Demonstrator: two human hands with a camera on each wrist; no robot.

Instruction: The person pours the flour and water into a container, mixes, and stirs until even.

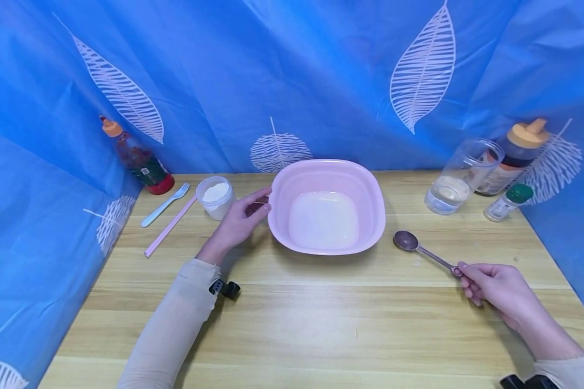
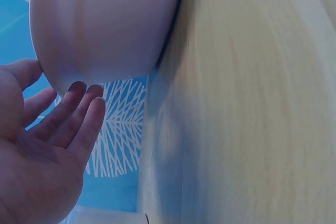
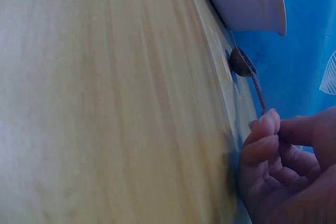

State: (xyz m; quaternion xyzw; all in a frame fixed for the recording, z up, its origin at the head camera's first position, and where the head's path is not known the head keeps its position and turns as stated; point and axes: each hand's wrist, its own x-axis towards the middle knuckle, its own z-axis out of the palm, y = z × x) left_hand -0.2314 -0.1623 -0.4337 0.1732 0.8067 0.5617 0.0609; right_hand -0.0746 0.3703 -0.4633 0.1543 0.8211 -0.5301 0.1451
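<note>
A pink basin (image 1: 327, 243) stands at the middle of the table, its bottom whitish and shiny. At its left rim is my left hand (image 1: 239, 220), with thumb and fingertips touching the outside edge and the palm apart from it. In the left wrist view, relaxed fingers (image 2: 79, 121) reach up against the basin's wall (image 2: 110, 30). My right hand (image 1: 498, 286) pinches the handle end of a brownish metal measuring spoon (image 1: 406, 241) between thumb and fingers. Its round bowl points left, low over the wood, to the right of the basin.
Left: a red sauce bottle (image 1: 143, 159), light-blue fork (image 1: 165, 205), pink chopsticks (image 1: 171, 226) and jar of white powder (image 1: 216, 197). Right: a tall glass of clear liquid (image 1: 449, 193), a dark sauce bottle (image 1: 508, 156) and a green-capped shaker (image 1: 508, 202). Blue sheeting (image 1: 321, 81) hangs behind.
</note>
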